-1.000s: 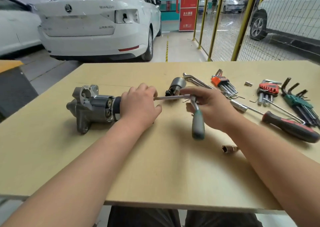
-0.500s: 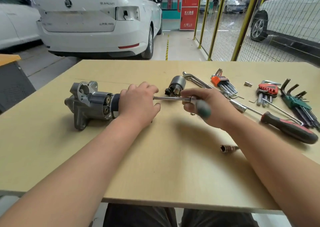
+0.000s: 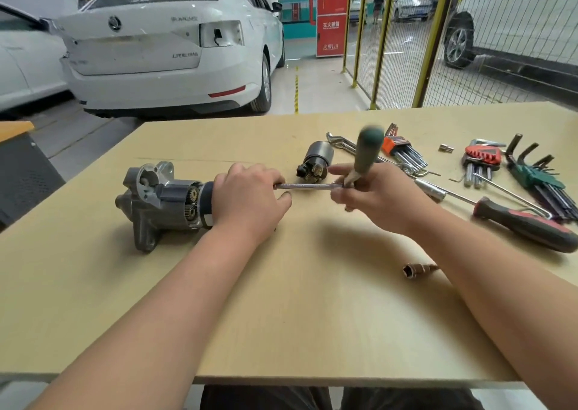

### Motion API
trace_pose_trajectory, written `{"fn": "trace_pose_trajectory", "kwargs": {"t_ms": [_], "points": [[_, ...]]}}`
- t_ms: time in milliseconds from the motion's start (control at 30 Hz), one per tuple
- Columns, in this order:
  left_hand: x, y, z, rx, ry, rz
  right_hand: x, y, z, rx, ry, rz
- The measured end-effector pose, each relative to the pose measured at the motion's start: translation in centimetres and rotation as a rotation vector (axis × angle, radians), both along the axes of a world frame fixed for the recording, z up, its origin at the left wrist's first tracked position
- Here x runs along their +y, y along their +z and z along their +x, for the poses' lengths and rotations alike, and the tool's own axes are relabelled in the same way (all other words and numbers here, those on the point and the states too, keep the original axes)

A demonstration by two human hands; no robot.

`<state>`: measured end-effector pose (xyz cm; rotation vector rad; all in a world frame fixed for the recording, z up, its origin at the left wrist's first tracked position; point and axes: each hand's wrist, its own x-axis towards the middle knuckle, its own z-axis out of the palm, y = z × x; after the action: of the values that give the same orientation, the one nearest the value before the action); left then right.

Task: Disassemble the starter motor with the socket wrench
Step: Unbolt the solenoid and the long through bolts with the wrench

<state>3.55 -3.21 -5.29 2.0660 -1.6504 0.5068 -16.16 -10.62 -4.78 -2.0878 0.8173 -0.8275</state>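
The grey starter motor (image 3: pixel 159 200) lies on its side on the wooden table (image 3: pixel 281 315), its gears showing. My left hand (image 3: pixel 247 200) grips the motor's rear end, which it hides. A long silver extension bar (image 3: pixel 308 186) runs from under that hand to the socket wrench. My right hand (image 3: pixel 375 197) holds the wrench head, and the green handle (image 3: pixel 367 151) points up and away, blurred by motion. A detached solenoid (image 3: pixel 316 162) sits just behind the bar.
Right of my hands lie a red-and-black handled driver (image 3: pixel 528 226), orange (image 3: pixel 403 153), red (image 3: pixel 480 161) and green (image 3: pixel 544 181) hex key sets and bent wrenches. A loose socket (image 3: pixel 417 270) sits near my right forearm. A white car (image 3: pixel 169 43) and yellow fencing (image 3: pixel 406 40) stand beyond the table.
The wrench handle has swung from pointing down toward me, through the side, to pointing up and away. My left hand and the motor have stayed put.
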Motion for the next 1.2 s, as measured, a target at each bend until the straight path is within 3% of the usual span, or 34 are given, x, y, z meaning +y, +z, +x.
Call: {"fn": "trace_pose_trajectory", "kwargs": {"t_ms": [100,133,167,300,367,400,500,533,567,700,733,767,800,900,933,967,1033,1133,1200], "points": [[0.0,0.1,-0.3,0.055,0.022,-0.056,0.0,0.2,0.7,-0.065,-0.044,0.366],[0.0,0.0,-0.4,0.069,0.025,-0.072,0.0,0.2,0.6,-0.045,-0.076,0.397],[0.0,0.0,-0.5,0.076,0.022,-0.083,-0.1,0.1,0.4,0.019,-0.068,0.313],[0.1,-0.1,-0.1,0.051,-0.005,-0.056,-0.5,0.0,-1.0,0.187,-0.020,-0.460],[0.0,-0.1,0.1,0.000,-0.008,-0.007,-0.7,0.0,-0.9,0.245,-0.045,-0.610],[0.0,0.0,0.0,-0.003,-0.002,-0.009,-0.6,0.1,-0.6,0.251,-0.082,-0.549],[0.1,0.0,-0.3,0.036,0.034,-0.062,0.2,0.3,0.8,0.076,-0.146,0.053],[0.0,0.0,-0.4,0.051,0.042,-0.077,0.3,0.4,0.9,0.056,-0.146,0.124],[0.0,-0.1,-0.4,0.069,0.046,-0.090,0.3,0.4,0.8,0.071,-0.119,0.041],[0.0,0.1,-0.3,0.142,0.050,-0.125,-0.5,0.4,-0.8,0.224,0.067,-0.894],[-0.1,0.2,-0.3,0.132,0.043,-0.114,-0.9,0.2,-0.9,0.266,0.057,-0.968],[-0.1,0.2,-0.1,0.095,0.036,-0.088,-0.9,-0.1,-0.6,0.298,0.022,-0.898],[-0.1,0.1,0.0,0.047,0.031,-0.052,-0.6,-0.1,0.0,0.323,-0.024,-0.704],[-0.1,0.1,0.1,-0.047,0.033,0.021,-0.1,0.0,1.1,0.109,-0.085,0.293],[-0.1,0.1,0.0,-0.044,0.041,0.015,-0.2,0.0,1.0,0.099,-0.076,0.400],[0.0,0.2,-0.1,-0.029,0.050,0.004,-0.3,-0.1,0.7,0.151,-0.043,0.339],[0.0,0.2,-0.2,0.013,0.065,-0.034,-0.2,-0.6,-0.1,0.271,0.017,-0.110],[0.0,0.1,-0.3,0.075,0.073,-0.090,-0.7,-0.7,-0.7,0.295,0.064,-0.835],[0.1,0.1,-0.3,0.066,0.068,-0.092,-1.0,-0.7,-0.5,0.309,0.065,-1.099]]}}
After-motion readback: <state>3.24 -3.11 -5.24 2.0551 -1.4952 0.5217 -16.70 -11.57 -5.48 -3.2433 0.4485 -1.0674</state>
